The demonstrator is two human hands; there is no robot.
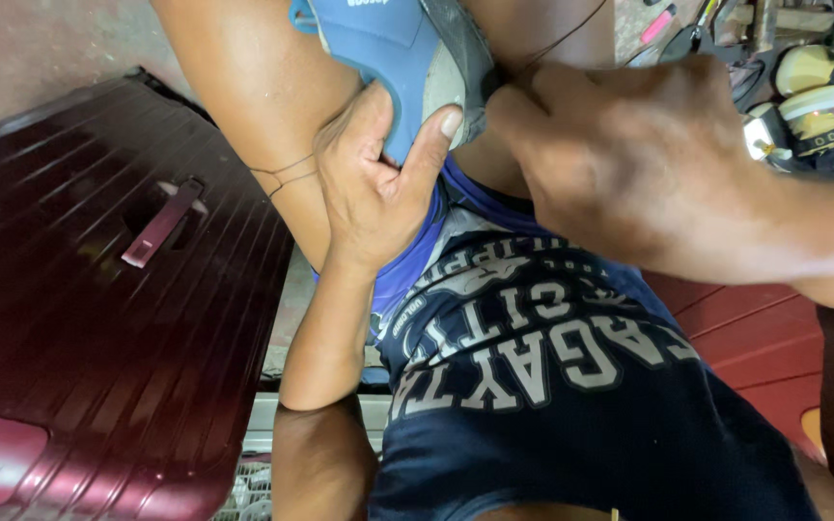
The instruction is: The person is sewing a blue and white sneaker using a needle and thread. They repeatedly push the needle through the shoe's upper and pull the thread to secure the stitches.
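Note:
A blue shoe (pixel 388 48) with a grey sole edge (pixel 456 58) rests between my knees at the top of the view. My left hand (pixel 374 183) grips the shoe from below, thumb pressed against the grey sole. My right hand (pixel 629 154) is closed at the sole's right edge, its fingertips pinched together. A thin dark thread (pixel 562 39) runs up from those fingertips; whether a needle is held there is hidden. More thread (pixel 287 174) lies across my left thigh.
A dark red ribbed hard suitcase (pixel 98 318) with a recessed handle (pixel 161 224) lies at the left. Shoes and tools (pixel 813 96) are piled at the top right. A red surface (pixel 755 338) is at the right. My dark blue shirt fills the lower middle.

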